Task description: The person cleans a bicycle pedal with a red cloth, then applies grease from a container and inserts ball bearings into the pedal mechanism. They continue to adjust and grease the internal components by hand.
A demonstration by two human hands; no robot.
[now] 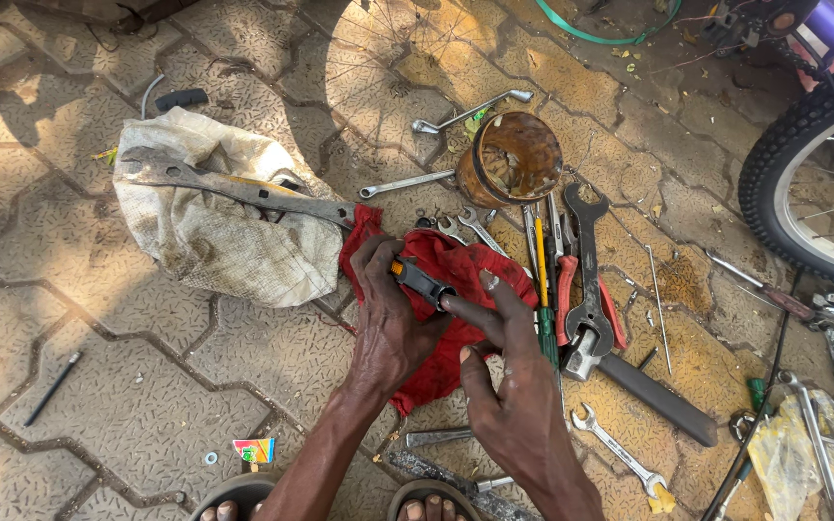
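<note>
My left hand (388, 323) grips a small dark tool with an orange end (419, 280), holding it above a red cloth (456, 265) spread on the paving. My right hand (509, 386) reaches in from the right; its fingertips touch the dark end of the same tool. Both hands hover over the cloth, in the middle of the view. My forearms come up from the bottom edge, with my toes in sandals just below.
A dirty white sack (219, 227) with a long flat wrench (234, 188) lies left. A rusty tin (514, 159), several spanners, pliers (586, 323) and screwdrivers lie right of the cloth. A bicycle wheel (808, 183) stands at the far right.
</note>
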